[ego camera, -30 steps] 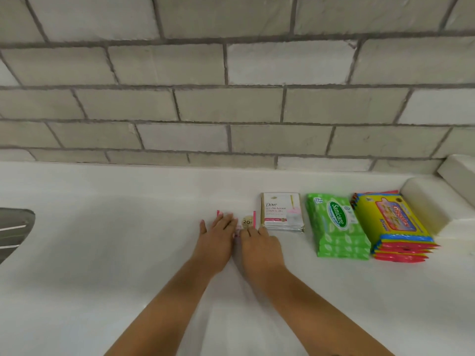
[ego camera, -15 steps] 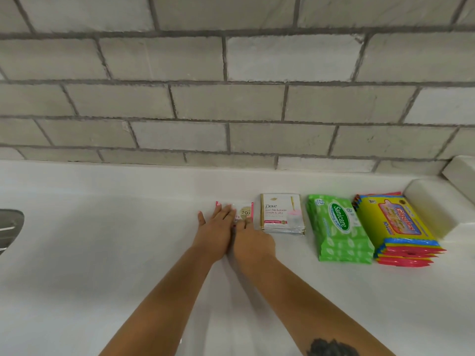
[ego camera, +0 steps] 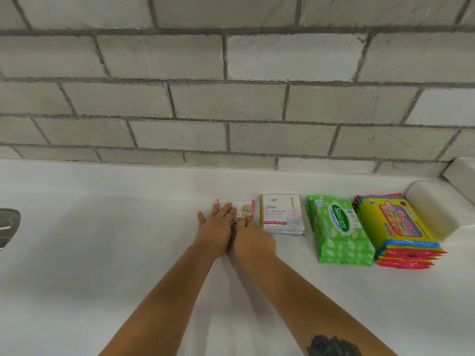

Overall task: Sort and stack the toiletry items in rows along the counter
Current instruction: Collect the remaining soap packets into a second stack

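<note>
Counter edges: the white counter (ego camera: pixel 102 253) runs the full width of the frame; its back edge meets the grey block wall (ego camera: pixel 231 104) just above mid-frame, and at the right edge a raised white ledge (ego camera: pixel 431 209) closes it off.
Open room: the whole left half of the counter is bare up to a grey metal object (ego camera: pixel 7 224) cut off at the left edge; the lower part of the frame holds only the two forearms.
Row: along the back of the counter, from centre to right, lie a pink-edged sachet stack (ego camera: pixel 245 209), a Dove sachet stack (ego camera: pixel 281 214), a green Sanicare wipes stack (ego camera: pixel 339 232) and a yellow wipes stack (ego camera: pixel 401 229), the last just beside the ledge.
Sachet stack and hands: the pink-edged sachet stack lies at frame centre, partly under both hands, its right edge just beside the Dove sachet stack.
Left hand (ego camera: pixel 218 227): flat, fingers straight and close together, pressing on the left part of the stack, thumb spread toward the left.
Right hand (ego camera: pixel 253 240): lies against the left hand, fingertips on the stack's near edge; fingers look bent, but whether they pinch it cannot be told.
</note>
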Available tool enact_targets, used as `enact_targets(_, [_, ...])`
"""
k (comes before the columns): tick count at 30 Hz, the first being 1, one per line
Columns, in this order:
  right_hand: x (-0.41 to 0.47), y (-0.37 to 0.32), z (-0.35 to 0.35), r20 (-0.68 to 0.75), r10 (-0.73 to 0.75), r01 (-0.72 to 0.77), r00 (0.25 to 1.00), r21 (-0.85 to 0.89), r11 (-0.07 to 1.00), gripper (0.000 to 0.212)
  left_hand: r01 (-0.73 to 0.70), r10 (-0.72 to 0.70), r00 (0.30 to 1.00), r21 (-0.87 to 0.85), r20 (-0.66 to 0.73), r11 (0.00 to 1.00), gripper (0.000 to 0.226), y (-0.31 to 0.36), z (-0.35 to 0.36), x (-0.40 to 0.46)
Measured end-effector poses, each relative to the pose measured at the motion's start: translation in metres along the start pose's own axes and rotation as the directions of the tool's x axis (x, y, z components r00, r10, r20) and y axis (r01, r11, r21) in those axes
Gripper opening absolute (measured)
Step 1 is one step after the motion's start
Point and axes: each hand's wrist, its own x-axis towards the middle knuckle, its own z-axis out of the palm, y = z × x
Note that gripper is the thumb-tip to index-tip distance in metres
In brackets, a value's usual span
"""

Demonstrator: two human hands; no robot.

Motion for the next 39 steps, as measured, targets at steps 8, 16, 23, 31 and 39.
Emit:
enact_targets(8, [0.000,0.003,-0.002,0.036,-0.004,0.004,0.999,-0.007,1.000,0.051,0.002,-0.002,1.000,0.005,-0.017,1.000,0.051,0.001,-0.001,0.002])
enact_targets(16, [-0.027,0.005,-0.014,0.038,-0.054,0.054,0.998,-0.012,0.998,0.064,0.020,-0.028,0.996,-0.087,-0.086,0.996,0.051,0.001,-0.009,-0.016])
enact_targets(23, [-0.083,0.003,-0.019,-0.116,-0.194,0.199,0.974,0.030,0.980,0.050,-0.014,-0.069,0.963,-0.304,-0.261,0.953,0.053,-0.018,-0.026,-0.091])
enact_targets(31, [-0.135,-0.017,-0.010,-0.144,-0.281,0.298,0.949,0.112,0.948,0.038,0.162,-0.259,0.946,-0.405,-0.197,0.900,0.033,-0.040,-0.044,-0.200])
enact_targets(39, [-0.173,-0.029,0.007,-0.119,-0.384,0.400,0.916,0.181,0.899,0.031,0.427,-0.408,0.904,-0.350,0.131,0.834,0.023,-0.050,-0.031,-0.284])
